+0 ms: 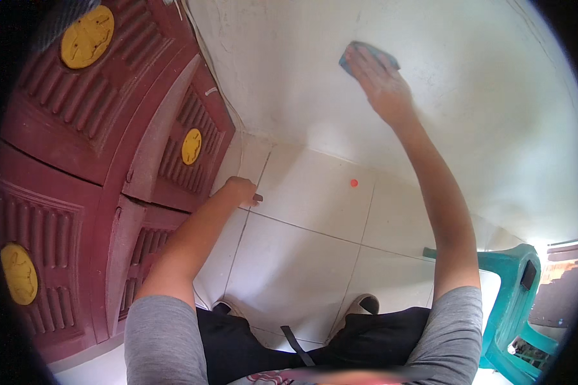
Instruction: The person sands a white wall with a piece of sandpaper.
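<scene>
Flat against the white wall, my right hand presses a grey-blue cloth or pad, its fingers spread over it. Part of the pad lies hidden under the fingers, so its exact kind is unclear. My left hand hangs lower, above the floor tiles near the cabinet. Its fingers are curled around a small dark brown object, of which only a short end shows.
Left stands a maroon plastic cabinet with yellow oval plates. A cable runs down the wall beside it. A small red disc shows on the tiled floor. At right stands a green plastic chair with something white by it.
</scene>
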Demonstrator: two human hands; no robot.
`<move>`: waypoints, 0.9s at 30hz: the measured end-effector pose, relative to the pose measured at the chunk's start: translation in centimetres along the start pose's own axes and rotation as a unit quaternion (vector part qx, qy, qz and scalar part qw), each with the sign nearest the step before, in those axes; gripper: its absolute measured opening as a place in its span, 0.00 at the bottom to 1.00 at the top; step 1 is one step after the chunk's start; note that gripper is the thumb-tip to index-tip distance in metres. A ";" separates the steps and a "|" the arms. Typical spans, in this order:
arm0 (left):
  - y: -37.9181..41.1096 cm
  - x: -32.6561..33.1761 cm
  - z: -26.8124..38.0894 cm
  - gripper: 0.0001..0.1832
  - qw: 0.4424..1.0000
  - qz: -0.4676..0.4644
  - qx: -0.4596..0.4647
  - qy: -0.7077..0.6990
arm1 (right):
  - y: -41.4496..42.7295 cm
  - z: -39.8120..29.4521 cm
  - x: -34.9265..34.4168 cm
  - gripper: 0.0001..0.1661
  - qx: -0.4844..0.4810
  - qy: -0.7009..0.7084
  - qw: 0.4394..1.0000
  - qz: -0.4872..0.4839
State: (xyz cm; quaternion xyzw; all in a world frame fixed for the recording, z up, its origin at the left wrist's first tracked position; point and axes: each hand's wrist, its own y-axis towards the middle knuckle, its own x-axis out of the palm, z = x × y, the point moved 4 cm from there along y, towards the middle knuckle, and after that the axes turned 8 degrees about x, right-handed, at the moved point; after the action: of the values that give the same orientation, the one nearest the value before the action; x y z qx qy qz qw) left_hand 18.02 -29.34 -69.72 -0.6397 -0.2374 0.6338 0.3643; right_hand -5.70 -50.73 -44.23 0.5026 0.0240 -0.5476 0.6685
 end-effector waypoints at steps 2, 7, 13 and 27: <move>0.1 -0.2 0.6 0.29 1.000 -0.001 0.003 0.007 | -2.2 -1.1 1.9 0.26 -0.004 0.018 1.000 -0.023; 0.1 -1.0 1.0 0.30 0.998 0.048 0.032 0.005 | -4.8 -4.7 4.8 0.29 -0.067 0.124 0.990 -0.031; -0.1 -1.4 1.7 0.30 1.000 0.025 0.016 -0.003 | 0.6 -1.2 0.5 0.29 -0.022 0.020 0.999 0.015; -2.3 -0.9 1.2 0.31 0.999 0.025 0.024 -0.017 | -11.0 -7.2 7.8 0.28 0.017 0.191 0.972 -0.137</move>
State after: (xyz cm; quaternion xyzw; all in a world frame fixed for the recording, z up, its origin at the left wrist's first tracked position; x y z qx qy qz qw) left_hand 17.09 -28.42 -67.32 -0.6253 -0.2124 0.6592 0.3597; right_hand -7.18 -50.08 -59.45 0.6013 0.2110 -0.5281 0.5613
